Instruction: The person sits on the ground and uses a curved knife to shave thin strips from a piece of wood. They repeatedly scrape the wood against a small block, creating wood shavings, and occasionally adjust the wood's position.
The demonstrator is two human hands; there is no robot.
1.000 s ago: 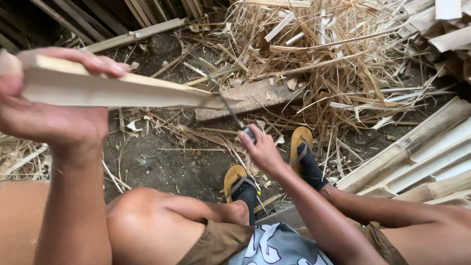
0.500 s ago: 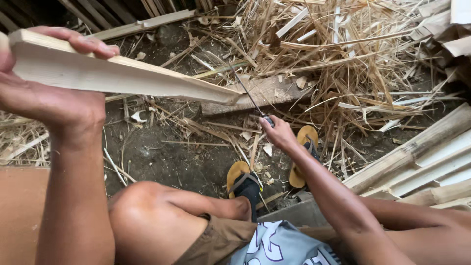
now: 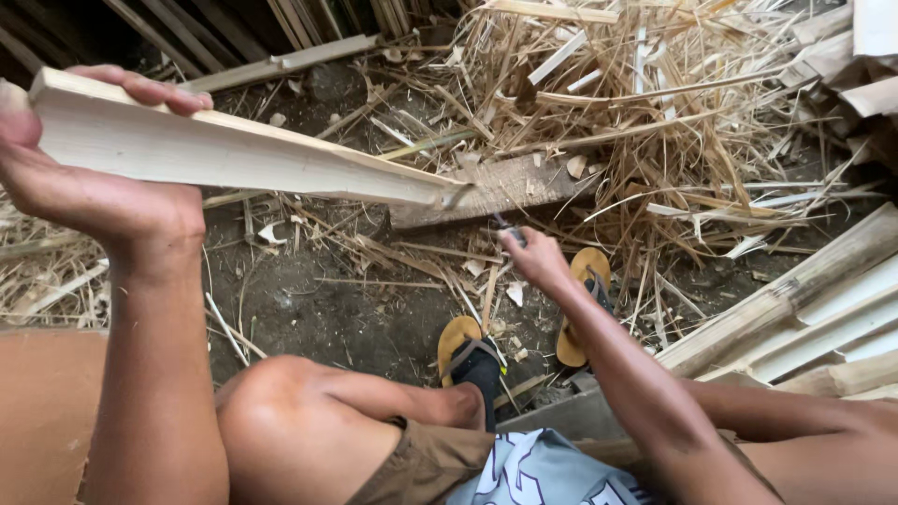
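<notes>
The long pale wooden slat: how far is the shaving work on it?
Done: heaps of pale shavings cover the ground. In hand: the left hand holds the long pale wooden slat; the right hand grips a dark tool handle near its tapered end. Left: cannot tell.

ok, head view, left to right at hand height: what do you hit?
left hand gripping the pale wood slat → wooden block on the ground → right hand closed on a dark tool handle → yellow sandal → stacked bamboo poles
</notes>
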